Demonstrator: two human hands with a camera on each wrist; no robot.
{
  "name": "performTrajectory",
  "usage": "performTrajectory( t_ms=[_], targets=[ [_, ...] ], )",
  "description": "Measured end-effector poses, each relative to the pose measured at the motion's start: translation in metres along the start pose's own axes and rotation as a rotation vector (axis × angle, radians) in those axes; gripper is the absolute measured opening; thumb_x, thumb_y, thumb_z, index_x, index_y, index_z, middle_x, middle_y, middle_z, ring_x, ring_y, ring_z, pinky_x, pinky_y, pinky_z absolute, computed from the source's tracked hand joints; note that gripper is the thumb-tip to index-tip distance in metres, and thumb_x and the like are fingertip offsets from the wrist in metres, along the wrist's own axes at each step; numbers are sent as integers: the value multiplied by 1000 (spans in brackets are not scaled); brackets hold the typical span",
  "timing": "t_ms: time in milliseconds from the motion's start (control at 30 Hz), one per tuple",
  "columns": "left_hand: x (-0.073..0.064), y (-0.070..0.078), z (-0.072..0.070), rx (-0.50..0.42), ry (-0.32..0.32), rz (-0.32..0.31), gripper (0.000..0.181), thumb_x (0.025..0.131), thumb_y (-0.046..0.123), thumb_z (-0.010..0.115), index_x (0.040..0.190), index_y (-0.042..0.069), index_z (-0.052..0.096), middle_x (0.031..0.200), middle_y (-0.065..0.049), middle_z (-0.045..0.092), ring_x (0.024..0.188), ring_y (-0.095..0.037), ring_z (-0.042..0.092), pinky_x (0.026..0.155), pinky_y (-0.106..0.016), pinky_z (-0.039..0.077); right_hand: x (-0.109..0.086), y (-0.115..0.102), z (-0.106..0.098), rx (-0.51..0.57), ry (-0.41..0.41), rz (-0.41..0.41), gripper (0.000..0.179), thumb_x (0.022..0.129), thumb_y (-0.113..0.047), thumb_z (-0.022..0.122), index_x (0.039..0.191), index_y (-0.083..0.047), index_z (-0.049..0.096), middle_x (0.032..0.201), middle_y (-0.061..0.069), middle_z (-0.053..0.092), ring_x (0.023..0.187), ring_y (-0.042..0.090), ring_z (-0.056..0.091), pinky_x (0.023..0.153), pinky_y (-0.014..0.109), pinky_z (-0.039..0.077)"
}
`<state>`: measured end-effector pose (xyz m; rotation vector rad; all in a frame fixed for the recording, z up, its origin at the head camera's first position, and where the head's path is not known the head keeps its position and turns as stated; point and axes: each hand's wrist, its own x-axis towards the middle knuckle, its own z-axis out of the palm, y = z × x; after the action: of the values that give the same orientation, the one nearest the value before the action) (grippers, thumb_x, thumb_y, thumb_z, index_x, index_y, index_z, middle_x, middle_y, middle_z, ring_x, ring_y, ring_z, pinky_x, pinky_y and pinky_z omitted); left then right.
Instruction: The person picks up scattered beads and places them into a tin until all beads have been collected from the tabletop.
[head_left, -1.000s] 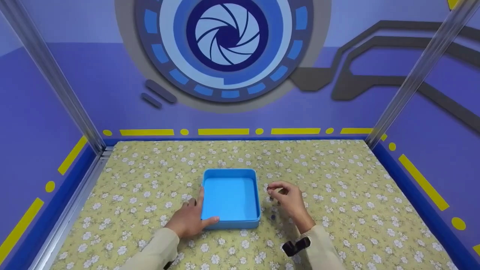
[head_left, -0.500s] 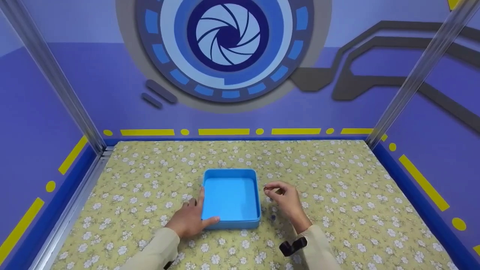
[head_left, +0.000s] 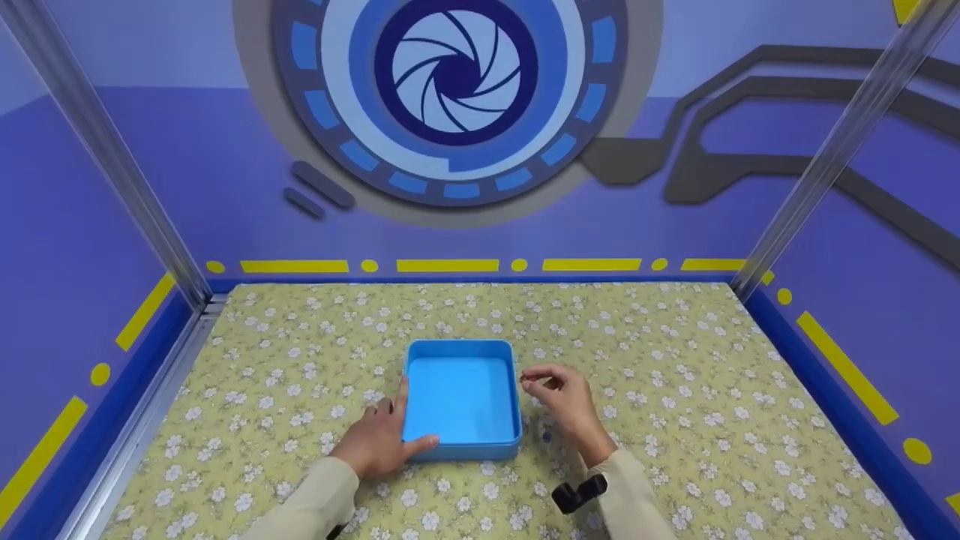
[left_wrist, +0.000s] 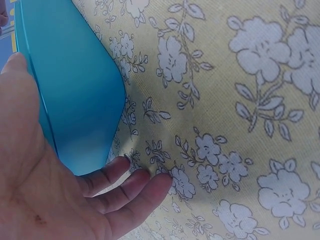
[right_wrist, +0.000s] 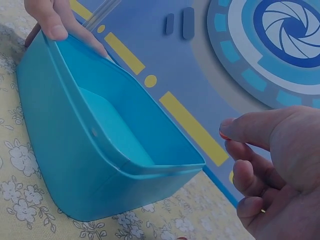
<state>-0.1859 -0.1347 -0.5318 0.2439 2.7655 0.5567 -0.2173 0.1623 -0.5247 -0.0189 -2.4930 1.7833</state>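
Observation:
A square light blue box (head_left: 459, 451), with no lid on it, stands on the flowered cloth. My left hand (head_left: 373, 442) rests against its near left corner, thumb along the front rim and index finger along the left side. In the left wrist view the other fingers (left_wrist: 142, 192) lie loosely spread beside the box. Just outside the right wall, my right hand (head_left: 566, 397) pinches a tiny red thing (right_wrist: 224, 135) between thumb and index finger. Most of that thing is hidden by the fingertips, so its kind is unclear.
A small dark round thing (head_left: 547, 436) lies on the cloth right of the box, near my right wrist. At the bottom edge of the right wrist view, a bit of something red (right_wrist: 182, 238) shows. Blue printed walls (head_left: 480, 232) enclose the table's back and sides.
My right hand has shifted left toward the box's right wall, still pinching the tiny red thing. The left hand and the box keep their places.

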Motion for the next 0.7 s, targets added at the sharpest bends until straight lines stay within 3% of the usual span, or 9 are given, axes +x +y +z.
performTrajectory(
  t_ms=[200,500,700],
  targets=[
    [0,0,0,-3,0,-2,110,82,73,54,157,11,3,147,-28,38,128,-50,44,93,-61,46,0,1,3,-14,-12,-15,14,85,-11,73,99,-9,75,97,8,72,75,12,55,65,22,45],
    [1,-1,1,-9,-16,-14,109,82,74,52,157,14,0,150,-28,35,133,-47,41,97,-60,44,2,2,11,30,-39,-44,16,86,-8,73,101,-5,75,99,14,72,68,12,53,58,20,43],
    [1,-1,1,-13,-22,-15,109,82,74,52,157,15,0,149,-27,36,131,-47,43,96,-61,44,2,0,15,-12,-56,-55,16,86,-9,72,101,-5,75,97,13,73,66,9,53,58,19,44]
  ],
)
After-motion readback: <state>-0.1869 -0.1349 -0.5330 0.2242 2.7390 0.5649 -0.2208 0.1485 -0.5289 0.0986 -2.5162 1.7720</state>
